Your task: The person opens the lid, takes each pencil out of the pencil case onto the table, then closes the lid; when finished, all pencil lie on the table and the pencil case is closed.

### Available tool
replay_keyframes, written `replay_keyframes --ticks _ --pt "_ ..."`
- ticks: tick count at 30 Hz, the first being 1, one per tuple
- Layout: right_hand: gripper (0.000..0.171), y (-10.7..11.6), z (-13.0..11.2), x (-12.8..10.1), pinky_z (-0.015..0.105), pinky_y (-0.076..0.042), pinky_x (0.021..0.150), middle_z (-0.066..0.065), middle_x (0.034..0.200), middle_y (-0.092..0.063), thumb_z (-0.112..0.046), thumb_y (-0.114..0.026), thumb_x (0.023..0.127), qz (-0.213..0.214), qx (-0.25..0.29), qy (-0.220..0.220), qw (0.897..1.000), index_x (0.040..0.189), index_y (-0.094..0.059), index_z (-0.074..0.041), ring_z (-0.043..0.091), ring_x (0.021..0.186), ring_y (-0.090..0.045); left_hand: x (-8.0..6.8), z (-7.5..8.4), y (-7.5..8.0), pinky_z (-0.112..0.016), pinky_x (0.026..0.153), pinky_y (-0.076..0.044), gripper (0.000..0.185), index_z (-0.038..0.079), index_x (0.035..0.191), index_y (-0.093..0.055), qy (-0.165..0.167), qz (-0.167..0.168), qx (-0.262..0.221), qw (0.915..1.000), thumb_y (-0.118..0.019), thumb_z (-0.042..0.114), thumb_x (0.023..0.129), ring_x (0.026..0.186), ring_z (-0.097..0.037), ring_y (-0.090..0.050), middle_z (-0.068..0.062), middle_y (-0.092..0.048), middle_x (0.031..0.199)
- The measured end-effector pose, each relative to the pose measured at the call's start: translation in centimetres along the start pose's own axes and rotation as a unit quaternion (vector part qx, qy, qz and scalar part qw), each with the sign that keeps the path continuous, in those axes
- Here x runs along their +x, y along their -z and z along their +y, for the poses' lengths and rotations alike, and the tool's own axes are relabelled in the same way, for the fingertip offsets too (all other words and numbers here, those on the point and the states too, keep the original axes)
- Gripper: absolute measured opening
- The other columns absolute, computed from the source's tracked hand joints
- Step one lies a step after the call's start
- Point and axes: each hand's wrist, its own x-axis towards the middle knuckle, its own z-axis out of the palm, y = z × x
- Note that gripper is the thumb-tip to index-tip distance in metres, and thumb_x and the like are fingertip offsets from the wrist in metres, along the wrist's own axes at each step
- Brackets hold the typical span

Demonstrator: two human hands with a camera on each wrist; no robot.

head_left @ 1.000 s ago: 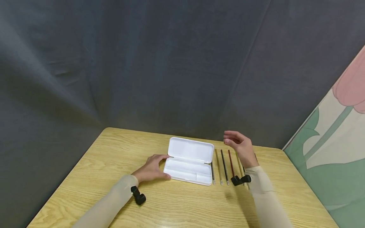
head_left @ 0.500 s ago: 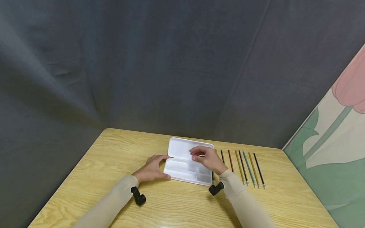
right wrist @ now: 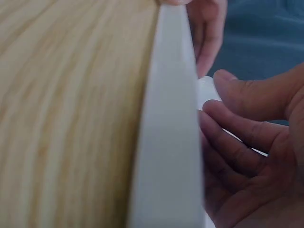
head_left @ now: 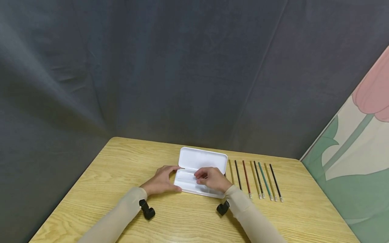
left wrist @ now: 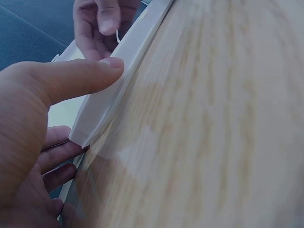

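Since the earlier frame the right hand (head_left: 212, 179) had come down from above the pencils (head_left: 255, 180) into the open white case (head_left: 202, 158) mid-table, fingers curled, apparently pinching something small; the left hand (head_left: 161, 180) braced the case's left end with fingers spread.

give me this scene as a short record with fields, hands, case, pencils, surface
left hand: left hand rests against the left end of the open white plastic pencil case, thumb on its edge
right hand: right hand is over the case's tray; its grip cannot be made out
case: lid open and tilted back
pencils: row of seven thin pencils lies right of the case
surface: light wooden table
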Motion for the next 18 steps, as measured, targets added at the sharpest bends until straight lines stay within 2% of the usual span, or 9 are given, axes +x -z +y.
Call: replay_keyframes --ticks 9,18 --pt "0.02 -1.0 0.54 0.32 0.018 -0.05 0.071 -0.009 0.086 -0.068 -0.005 -0.065 0.085 -0.021 -0.047 0.0 0.999 0.095 -0.07 -0.022 0.0 0.078 -0.06 0.09 -0.04 -0.06 -0.053 0.105 -0.031 0.087 0.036 0.132 -0.047 -0.006 0.002 0.0 1.0 -0.077 0.066 0.057 0.132 -0.028 -0.032 0.004 -0.044 0.139" --pt "0.026 -0.9 -0.13 0.29 0.02 -0.048 0.073 -0.009 0.088 -0.066 0.001 -0.058 0.086 -0.037 -0.096 0.032 0.994 0.097 -0.071 -0.019 0.003 0.081 -0.057 0.13 -0.21 -0.1 -0.053 0.105 -0.03 0.086 0.035 0.132 -0.047 -0.011 0.003 -0.007 0.9999 -0.078 0.065 0.057 0.133 -0.028 -0.032 0.005 -0.044 0.139"
